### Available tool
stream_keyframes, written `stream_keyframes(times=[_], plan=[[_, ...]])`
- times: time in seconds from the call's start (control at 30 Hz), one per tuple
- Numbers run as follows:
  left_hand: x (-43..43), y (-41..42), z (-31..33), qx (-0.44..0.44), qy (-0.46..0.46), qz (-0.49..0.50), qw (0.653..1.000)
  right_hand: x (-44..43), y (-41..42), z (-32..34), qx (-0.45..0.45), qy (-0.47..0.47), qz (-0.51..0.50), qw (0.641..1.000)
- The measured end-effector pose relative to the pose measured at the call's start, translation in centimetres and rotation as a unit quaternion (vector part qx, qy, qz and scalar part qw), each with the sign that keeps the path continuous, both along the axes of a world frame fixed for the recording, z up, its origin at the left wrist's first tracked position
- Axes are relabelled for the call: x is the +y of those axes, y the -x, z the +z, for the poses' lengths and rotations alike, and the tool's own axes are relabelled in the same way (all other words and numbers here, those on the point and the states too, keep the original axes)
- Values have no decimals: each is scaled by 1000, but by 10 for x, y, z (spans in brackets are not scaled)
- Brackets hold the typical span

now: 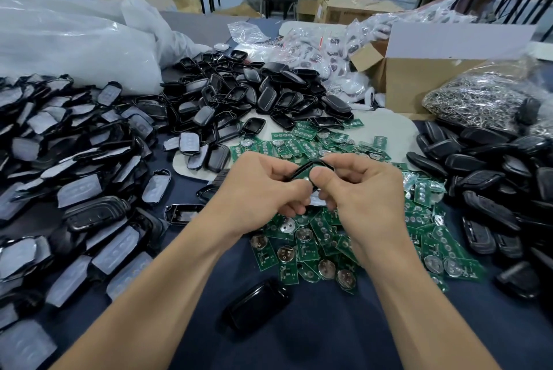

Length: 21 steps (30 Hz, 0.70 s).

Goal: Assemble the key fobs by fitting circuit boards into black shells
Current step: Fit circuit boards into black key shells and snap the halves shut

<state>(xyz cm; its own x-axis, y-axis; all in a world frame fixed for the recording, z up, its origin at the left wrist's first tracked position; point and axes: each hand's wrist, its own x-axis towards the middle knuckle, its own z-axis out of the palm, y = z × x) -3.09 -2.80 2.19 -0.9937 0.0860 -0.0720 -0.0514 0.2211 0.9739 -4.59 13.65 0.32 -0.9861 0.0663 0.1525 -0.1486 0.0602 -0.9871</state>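
Above circuit boards point(305, 245), amid black shell piles point(269, 91), left hand point(260, 190) and right hand point(365, 190) pinch one shell point(302, 170)

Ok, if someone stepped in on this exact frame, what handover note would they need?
Left hand and right hand: both grip one black shell, held above the green circuit boards. The fingers hide whether a board is seated in it.
Supplies: pile of black shells behind the boards, grey-padded shells on the left, more black pieces on the right.
Done: possibly the lone black fob nearest the person; it looks closed.
Left: finish the held shell, then work through the many loose boards.
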Motion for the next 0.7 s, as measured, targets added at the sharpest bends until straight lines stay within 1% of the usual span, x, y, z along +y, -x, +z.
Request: stream_keyframes(times=[0.13, 0.2, 0.27, 0.33, 0.4, 0.43, 0.47, 0.53, 0.57, 0.63, 0.7], plan=[[1, 0, -1, 11, -16, 34, 999, -1, -1, 2, -14, 43, 42, 998], [4, 1, -4, 46, 11, 50, 998, 0, 0, 3, -18, 59, 49, 997], [6, 0, -5, 76, 58, 42, 994, 4, 2, 3, -11, 31, 27, 999], [5, 0, -4, 90, 83, 33, 992, 4, 1, 4, 5, -31, 21, 999], [1, 3, -3, 85, 83, 59, 991, 3, -1, 6, 14, -48, 12, 999], [-2, 5, -2, 77, 76, 92, 990, 4, -2, 6, 15, -51, -8, 999], [-6, 8, -2, 69, 58, 132, 987, 6, -2, 7, 22, -79, -36, 996], [-14, 12, -1, 43, -16, 205, 978, 12, -1, 9, 33, -217, -67, 973], [-17, 13, -1, 28, -51, 230, 971, 15, 0, 9, 23, -290, -61, 955], [-20, 16, -2, 10, -80, 254, 964, 15, 1, 7, -12, -403, -22, 915], [-18, 17, -4, 11, -81, 248, 965, 12, 0, 4, -33, -471, 18, 882]])
